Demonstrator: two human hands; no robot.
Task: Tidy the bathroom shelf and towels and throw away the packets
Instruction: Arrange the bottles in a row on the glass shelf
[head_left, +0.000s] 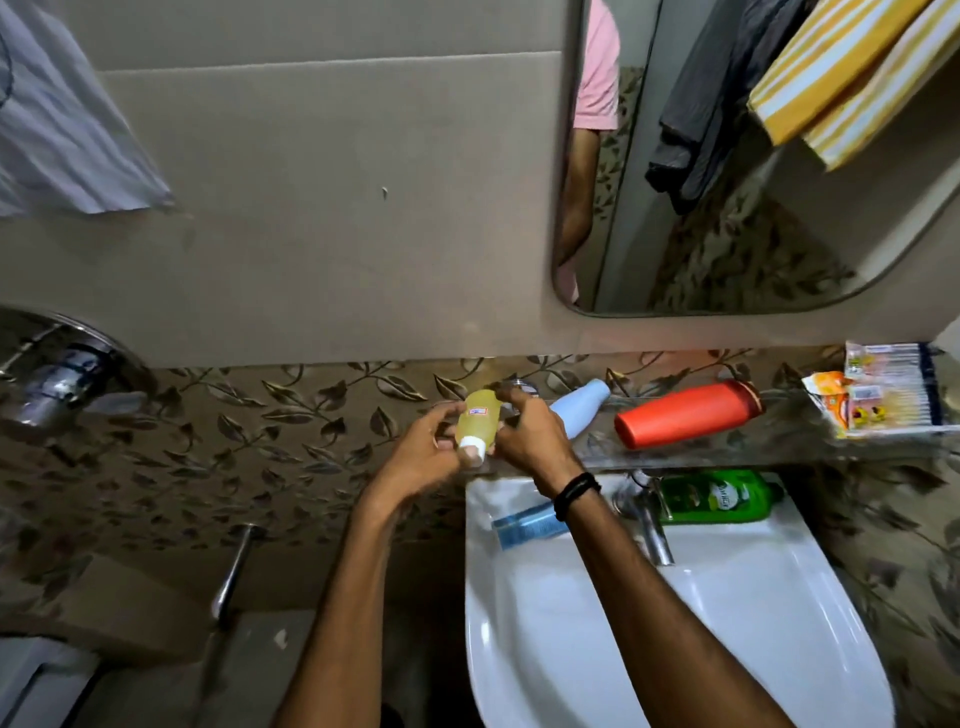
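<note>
Two bottles (685, 421) lie on the shelf (779, 447) above the basin (727, 597), packets (883, 395) at its right end.

yellow bottle (477, 426) tilted, white cap down | packets (878, 397) on shelf's right end (779, 441)

Dim, warm indoor light; wide-angle bending at the edges; hands (478, 447) slightly motion-blurred; glare on the tap (57, 384).

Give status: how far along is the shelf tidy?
Early; nothing looks finished. In hand: both hands, left hand and right hand, hold the small yellow bottle. Left: pale blue bottle and orange-red bottle lying flat on the glass shelf, printed packets still there, striped yellow towel hanging.
</note>
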